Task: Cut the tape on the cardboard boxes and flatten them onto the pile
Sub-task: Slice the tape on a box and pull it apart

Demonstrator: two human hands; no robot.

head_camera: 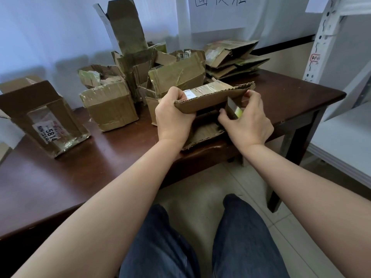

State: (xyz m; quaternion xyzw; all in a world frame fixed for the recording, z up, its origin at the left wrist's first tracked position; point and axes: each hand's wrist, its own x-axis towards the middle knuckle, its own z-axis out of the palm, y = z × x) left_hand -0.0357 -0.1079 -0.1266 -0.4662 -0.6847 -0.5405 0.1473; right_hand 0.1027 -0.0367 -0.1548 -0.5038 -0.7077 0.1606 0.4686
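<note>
A small cardboard box with clear tape and a white label on top sits at the table's front edge. My left hand grips its left end, fingers curled over the top flap. My right hand is at the box's right end and holds a utility knife with a grey blade and yellow-green body, the blade pointing into the box's open front. A lower flap of the box lies on the table under my hands. The pile of flattened boxes lies at the table's back right.
Several taped boxes stand on the dark wooden table: one with a 5814 label at left, one in the middle, taller opened ones behind. A white metal shelf stands at right. My legs are below.
</note>
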